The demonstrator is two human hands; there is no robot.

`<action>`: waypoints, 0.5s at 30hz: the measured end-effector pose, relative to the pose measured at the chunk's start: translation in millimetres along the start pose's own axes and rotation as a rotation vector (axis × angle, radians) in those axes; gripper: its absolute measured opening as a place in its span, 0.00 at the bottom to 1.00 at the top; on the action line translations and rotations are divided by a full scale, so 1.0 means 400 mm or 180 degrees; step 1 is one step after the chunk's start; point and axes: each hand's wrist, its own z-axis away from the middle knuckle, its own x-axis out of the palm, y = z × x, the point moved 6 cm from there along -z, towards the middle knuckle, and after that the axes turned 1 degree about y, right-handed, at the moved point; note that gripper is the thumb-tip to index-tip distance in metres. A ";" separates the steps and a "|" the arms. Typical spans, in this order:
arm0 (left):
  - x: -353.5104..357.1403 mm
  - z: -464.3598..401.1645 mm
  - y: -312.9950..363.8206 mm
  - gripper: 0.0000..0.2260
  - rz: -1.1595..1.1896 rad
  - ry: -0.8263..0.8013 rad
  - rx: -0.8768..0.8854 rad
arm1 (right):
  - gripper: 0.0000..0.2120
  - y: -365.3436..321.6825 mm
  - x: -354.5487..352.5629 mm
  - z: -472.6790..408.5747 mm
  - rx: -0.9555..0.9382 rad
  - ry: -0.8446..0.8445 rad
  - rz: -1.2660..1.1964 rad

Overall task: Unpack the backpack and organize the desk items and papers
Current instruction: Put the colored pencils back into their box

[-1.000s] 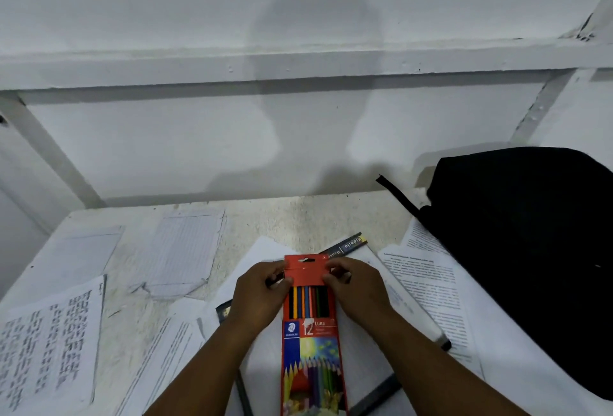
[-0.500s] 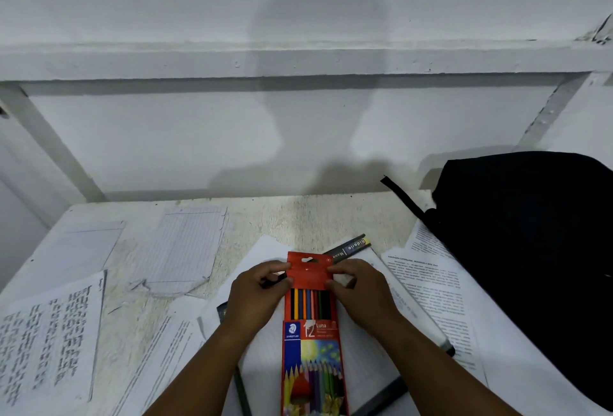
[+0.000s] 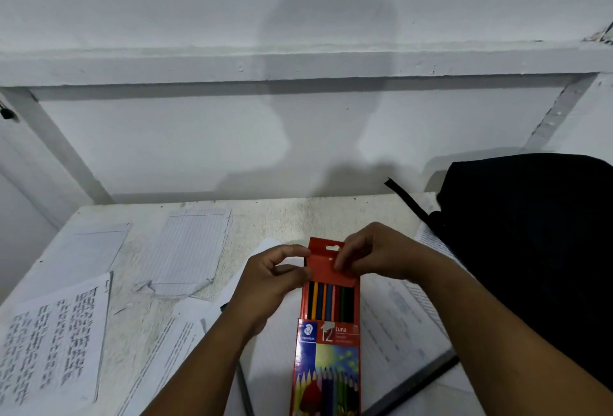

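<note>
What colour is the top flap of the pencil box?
Red-orange; the head view shows the top flap of the pencil box clearly.

Backpack (image 3: 530, 250) blocks the desk's right side; flat papers (image 3: 56, 332) leave the left passable.

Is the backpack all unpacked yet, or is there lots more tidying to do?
Partly done. Several papers already lie out on the desk, though scattered, not stacked. Right now the left hand and right hand both pinch the top flap of a coloured pencil box. Still left: sorting those papers and whatever remains in the black backpack, whose inside is hidden.
</note>
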 end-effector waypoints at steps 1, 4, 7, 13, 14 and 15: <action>0.007 0.001 0.011 0.10 0.0035 -0.0058 0.0025 | 0.13 -0.011 -0.008 0.003 0.0058 -0.0159 0.0096; 0.026 0.005 0.030 0.09 0.0085 -0.0178 0.0110 | 0.13 -0.033 -0.025 0.015 0.0205 -0.0494 0.0419; 0.038 0.010 0.027 0.11 0.0065 -0.0197 0.0129 | 0.14 -0.038 -0.025 0.032 0.0277 -0.0504 0.0418; 0.077 0.041 -0.005 0.25 0.0083 -0.0844 -0.0079 | 0.13 0.009 -0.047 0.088 0.0276 0.0262 -0.0239; 0.072 0.043 -0.009 0.26 0.0091 -0.0866 -0.0077 | 0.12 0.019 -0.060 0.101 0.0310 0.0463 -0.0463; 0.064 0.044 -0.011 0.25 0.0131 -0.0853 -0.0078 | 0.12 0.029 -0.074 0.116 0.0345 0.0696 -0.0722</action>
